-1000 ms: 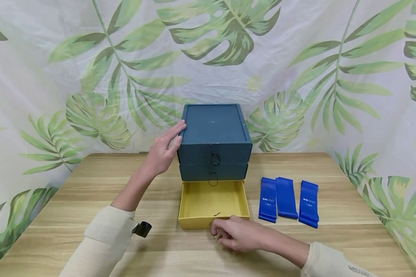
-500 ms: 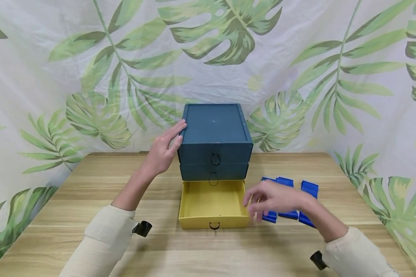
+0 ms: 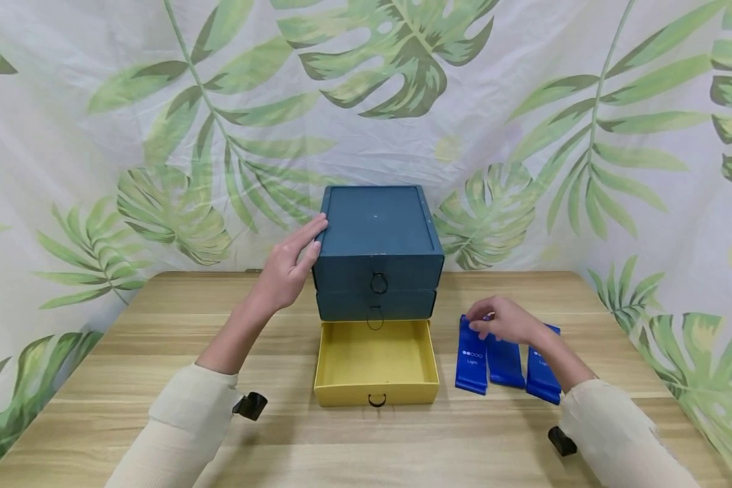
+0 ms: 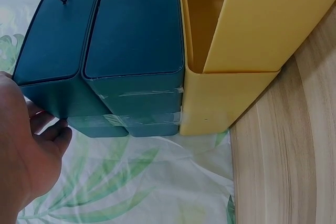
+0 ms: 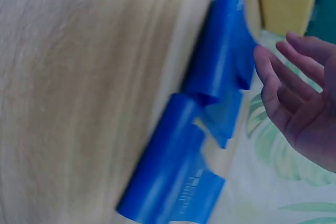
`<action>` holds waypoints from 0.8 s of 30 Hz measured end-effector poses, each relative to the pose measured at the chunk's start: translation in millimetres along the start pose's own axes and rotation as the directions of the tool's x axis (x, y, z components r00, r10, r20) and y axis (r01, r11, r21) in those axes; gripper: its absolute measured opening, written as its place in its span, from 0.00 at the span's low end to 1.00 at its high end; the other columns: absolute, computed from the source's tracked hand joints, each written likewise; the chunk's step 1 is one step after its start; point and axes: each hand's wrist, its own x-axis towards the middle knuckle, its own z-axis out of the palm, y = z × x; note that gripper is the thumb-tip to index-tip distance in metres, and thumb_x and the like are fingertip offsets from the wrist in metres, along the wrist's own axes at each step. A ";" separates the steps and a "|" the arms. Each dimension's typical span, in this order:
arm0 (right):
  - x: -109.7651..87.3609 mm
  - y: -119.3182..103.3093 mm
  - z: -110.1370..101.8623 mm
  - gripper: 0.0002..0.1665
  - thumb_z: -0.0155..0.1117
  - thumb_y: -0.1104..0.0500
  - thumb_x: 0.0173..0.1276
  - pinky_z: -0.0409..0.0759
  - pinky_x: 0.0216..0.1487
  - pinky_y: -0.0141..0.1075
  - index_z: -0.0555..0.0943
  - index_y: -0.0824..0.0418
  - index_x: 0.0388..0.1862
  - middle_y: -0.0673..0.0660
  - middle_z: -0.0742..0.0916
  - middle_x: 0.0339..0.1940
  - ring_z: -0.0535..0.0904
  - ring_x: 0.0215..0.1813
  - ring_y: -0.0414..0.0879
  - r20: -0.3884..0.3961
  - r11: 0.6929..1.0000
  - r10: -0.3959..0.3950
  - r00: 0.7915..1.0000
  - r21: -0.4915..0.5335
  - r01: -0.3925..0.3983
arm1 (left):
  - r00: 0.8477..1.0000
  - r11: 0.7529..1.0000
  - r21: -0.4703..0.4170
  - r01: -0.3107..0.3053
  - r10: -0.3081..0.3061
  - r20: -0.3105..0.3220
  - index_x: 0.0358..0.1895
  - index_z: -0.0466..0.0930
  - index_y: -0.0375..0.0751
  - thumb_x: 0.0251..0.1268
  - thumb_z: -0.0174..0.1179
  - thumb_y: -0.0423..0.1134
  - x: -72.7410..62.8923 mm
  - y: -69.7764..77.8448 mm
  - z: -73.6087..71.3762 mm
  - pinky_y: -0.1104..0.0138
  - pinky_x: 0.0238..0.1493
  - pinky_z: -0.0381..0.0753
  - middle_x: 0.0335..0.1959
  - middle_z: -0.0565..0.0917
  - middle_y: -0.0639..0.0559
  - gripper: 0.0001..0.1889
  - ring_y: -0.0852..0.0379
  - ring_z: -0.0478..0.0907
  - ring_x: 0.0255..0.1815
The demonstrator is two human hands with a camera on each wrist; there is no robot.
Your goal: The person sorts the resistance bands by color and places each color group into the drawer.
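Note:
Against the left side of the blue drawer box (image 3: pixel 378 220) rests my left hand (image 3: pixel 283 274), its fingers extended along the top edge. Beneath the two closed blue drawers, a yellow drawer (image 3: pixel 348 395) stands pulled out, its inside bare and a black loop on its front. My right hand (image 3: pixel 507 321) is over the far ends of the blue resistance bands, fingertips close to the leftmost band (image 3: pixel 470 369), which is marked "Light". In the right wrist view its fingers are loosely bent with nothing between them. The middle band (image 3: pixel 505 366) and right band (image 3: pixel 543 379) lie alongside, partly covered by hand and forearm.
The wooden table (image 3: pixel 128 407) carries the drawer box near its middle. A leaf-print cloth (image 3: pixel 378 149) hangs behind the table. In the left wrist view, clear tape (image 4: pixel 152 119) runs across the side of the box.
My right hand has let go of the yellow drawer's loop and moved right and away from me to the blue bands. The left hand stays on the box.

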 end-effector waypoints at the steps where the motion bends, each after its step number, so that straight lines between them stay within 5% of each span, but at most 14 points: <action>1: 1.8 3.5 0.9 0.16 0.62 0.65 0.76 0.85 0.32 0.41 0.81 0.74 0.57 0.67 0.88 0.49 0.88 0.39 0.52 -0.020 1.000 0.024 1.000 -0.007 -0.024 | 1.000 1.000 -0.002 0.000 0.000 0.000 0.79 0.65 0.35 0.86 0.44 0.40 -0.1 0.1 0.0 0.50 0.81 0.56 0.81 0.63 0.44 0.25 0.47 0.57 0.83; 7: 11.6 14.8 5.0 0.19 0.61 0.70 0.74 0.84 0.35 0.39 0.79 0.78 0.60 0.75 0.83 0.57 0.88 0.34 0.49 -0.124 0.996 0.062 0.990 -0.063 -0.070 | 1.000 1.000 -0.017 -0.015 0.015 -0.006 0.79 0.65 0.35 0.86 0.44 0.40 0.4 0.0 0.2 0.50 0.81 0.56 0.81 0.63 0.45 0.25 0.48 0.57 0.83; 10: 17.1 16.5 6.8 0.17 0.63 0.72 0.71 0.85 0.35 0.41 0.81 0.78 0.57 0.73 0.86 0.50 0.86 0.31 0.49 -0.139 0.989 0.053 0.989 -0.127 -0.071 | 1.000 1.000 -0.018 -0.020 0.020 -0.008 0.78 0.65 0.35 0.86 0.44 0.40 0.6 -0.7 0.5 0.50 0.80 0.56 0.81 0.63 0.44 0.25 0.48 0.57 0.83; 17: 28.1 14.8 11.8 0.16 0.69 0.72 0.65 0.85 0.49 0.51 0.85 0.71 0.52 0.63 0.88 0.41 0.85 0.43 0.54 -0.153 0.938 0.073 0.986 -0.325 -0.120 | 1.000 1.000 -0.018 -0.020 0.019 -0.012 0.78 0.65 0.35 0.86 0.44 0.40 1.2 -0.7 0.2 0.50 0.80 0.57 0.81 0.63 0.44 0.25 0.48 0.58 0.82; 24: 29.4 13.7 16.5 0.13 0.70 0.73 0.64 0.83 0.40 0.43 0.87 0.70 0.48 0.58 0.86 0.35 0.80 0.35 0.49 -0.165 0.927 0.099 0.981 -0.343 -0.151 | 1.000 1.000 -0.025 -0.017 0.017 -0.008 0.78 0.65 0.34 0.86 0.44 0.39 0.5 -0.5 0.6 0.50 0.80 0.57 0.81 0.64 0.44 0.25 0.47 0.58 0.82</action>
